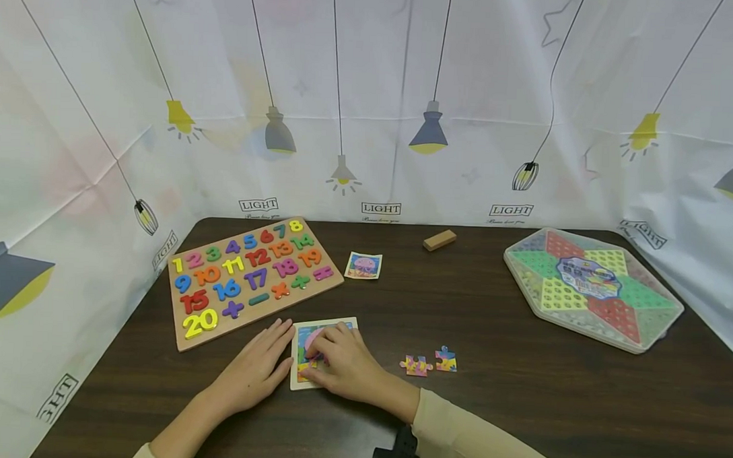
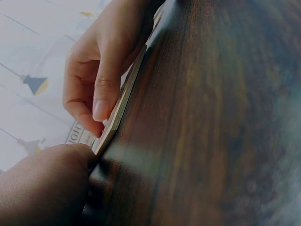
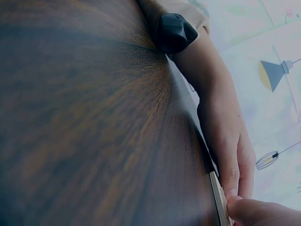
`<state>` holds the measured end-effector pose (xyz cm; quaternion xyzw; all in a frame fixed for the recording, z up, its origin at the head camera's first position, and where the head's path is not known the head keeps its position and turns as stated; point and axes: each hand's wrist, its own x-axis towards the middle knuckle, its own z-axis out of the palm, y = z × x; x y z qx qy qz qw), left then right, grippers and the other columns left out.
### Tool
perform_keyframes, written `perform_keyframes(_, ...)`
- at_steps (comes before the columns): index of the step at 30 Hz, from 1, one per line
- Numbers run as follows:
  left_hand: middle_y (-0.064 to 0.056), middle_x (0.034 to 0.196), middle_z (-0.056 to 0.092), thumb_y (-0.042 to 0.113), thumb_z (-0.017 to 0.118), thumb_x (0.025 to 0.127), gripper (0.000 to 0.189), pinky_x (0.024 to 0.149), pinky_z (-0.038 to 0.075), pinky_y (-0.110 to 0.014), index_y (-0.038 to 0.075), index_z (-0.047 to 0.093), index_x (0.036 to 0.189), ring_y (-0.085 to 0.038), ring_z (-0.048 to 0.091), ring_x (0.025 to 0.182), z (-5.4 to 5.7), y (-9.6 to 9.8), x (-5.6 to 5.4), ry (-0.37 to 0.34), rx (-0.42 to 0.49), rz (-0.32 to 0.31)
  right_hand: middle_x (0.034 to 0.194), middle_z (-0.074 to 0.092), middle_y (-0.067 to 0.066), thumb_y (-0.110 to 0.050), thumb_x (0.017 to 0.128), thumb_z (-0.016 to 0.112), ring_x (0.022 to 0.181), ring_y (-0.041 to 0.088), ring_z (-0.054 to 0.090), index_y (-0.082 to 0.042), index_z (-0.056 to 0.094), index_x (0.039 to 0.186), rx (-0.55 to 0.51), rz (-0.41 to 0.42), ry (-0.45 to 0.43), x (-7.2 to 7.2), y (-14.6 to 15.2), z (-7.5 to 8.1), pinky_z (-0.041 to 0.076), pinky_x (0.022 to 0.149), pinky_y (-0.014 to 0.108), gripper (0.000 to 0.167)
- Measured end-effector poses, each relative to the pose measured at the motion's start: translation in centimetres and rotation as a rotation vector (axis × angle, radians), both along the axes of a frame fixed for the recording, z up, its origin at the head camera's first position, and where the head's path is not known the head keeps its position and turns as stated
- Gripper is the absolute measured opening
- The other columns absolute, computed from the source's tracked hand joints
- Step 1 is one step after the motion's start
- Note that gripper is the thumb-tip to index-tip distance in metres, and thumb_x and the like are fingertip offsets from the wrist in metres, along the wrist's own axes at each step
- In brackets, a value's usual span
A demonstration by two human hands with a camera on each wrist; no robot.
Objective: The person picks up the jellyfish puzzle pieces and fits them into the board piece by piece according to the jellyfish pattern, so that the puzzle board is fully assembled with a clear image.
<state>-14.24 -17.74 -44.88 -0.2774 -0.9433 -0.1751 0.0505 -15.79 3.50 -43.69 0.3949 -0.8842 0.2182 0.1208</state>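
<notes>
A small jigsaw puzzle in a pale wooden tray (image 1: 298, 384) lies near the front of the table, with a pink, blue and yellow picture. Against the tray's left edge rests my left hand (image 1: 254, 366), its fingers extended and its thumb at the rim. Over the puzzle my right hand (image 1: 345, 363) bends its fingers, with fingertips and thumb down at the picture's left part. In the left wrist view the right hand (image 2: 106, 70) has thumb and forefinger apart; whether they pinch a piece is hidden. Loose jigsaw pieces, one pink and yellow (image 1: 416, 366), another blue and yellow (image 1: 446, 359), lie to the right.
Behind my left hand lies a wooden number board (image 1: 249, 279) with coloured numerals. A small picture card (image 1: 363, 266) and a wooden block (image 1: 439, 241) are farther back. A hexagonal game box (image 1: 595, 287) sits at the right. Printed cloth (image 1: 371, 87) surrounds the table's back and sides.
</notes>
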Motion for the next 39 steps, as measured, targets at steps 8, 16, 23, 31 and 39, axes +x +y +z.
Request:
perform_keyframes(8, -0.014, 0.146, 0.03, 0.028, 0.047, 0.095, 0.053, 0.106, 0.023, -0.048, 0.001, 0.037, 0.139, -0.03, 0.023, 0.135, 0.0, 0.0, -0.1, 0.003, 0.005, -0.004, 0.096, 0.055, -0.01, -0.042, 0.079, 0.068, 0.092, 0.01, 0.043, -0.023, 0.064, 0.088, 0.0, 0.009, -0.004, -0.1, 0.1, 0.0, 0.035, 0.075, 0.028, 0.022)
perform_keyframes(16, -0.014, 0.146, 0.03, 0.028, 0.047, 0.096, 0.052, 0.106, 0.023, -0.048, 0.001, 0.037, 0.14, -0.03, 0.023, 0.135, 0.0, 0.1, -0.1, -0.003, 0.002, -0.005, 0.098, 0.054, -0.009, -0.042, 0.08, 0.068, 0.092, 0.01, 0.044, -0.022, 0.063, 0.093, 0.03, 0.024, -0.014, -0.1, 0.3, 0.3, 0.035, 0.075, 0.026, 0.024)
perform_keyframes(23, -0.014, 0.146, 0.03, 0.028, 0.047, 0.096, 0.052, 0.107, 0.022, -0.048, 0.002, 0.037, 0.139, -0.029, 0.022, 0.135, 0.0, 0.2, -0.1, -0.014, 0.0, 0.002, 0.095, 0.056, -0.008, -0.04, 0.077, 0.072, 0.088, 0.009, 0.045, -0.02, 0.064, 0.095, 0.022, 0.043, 0.003, 0.0, 0.9, 0.5, 0.038, 0.073, 0.025, 0.029)
perform_keyframes(31, -0.014, 0.146, 0.03, 0.029, 0.047, 0.095, 0.053, 0.107, 0.022, -0.047, 0.002, 0.037, 0.14, -0.029, 0.022, 0.135, 0.0, 0.1, -0.1, -0.015, -0.002, 0.004, 0.096, 0.057, -0.006, -0.037, 0.077, 0.072, 0.089, 0.01, 0.046, -0.017, 0.063, 0.097, -0.01, 0.057, -0.018, 0.2, 2.3, 0.5, 0.04, 0.075, 0.028, 0.03)
perform_keyframes(39, -0.013, 0.147, 0.029, 0.029, 0.047, 0.096, 0.054, 0.108, 0.02, -0.047, 0.002, 0.035, 0.141, -0.028, 0.02, 0.136, 0.0, 0.1, -0.1, -0.039, -0.005, 0.008, 0.099, 0.056, -0.004, -0.035, 0.078, 0.072, 0.089, 0.011, 0.044, -0.014, 0.063, 0.102, -0.024, 0.047, -0.067, 0.1, 5.0, 1.1, 0.041, 0.077, 0.03, 0.032)
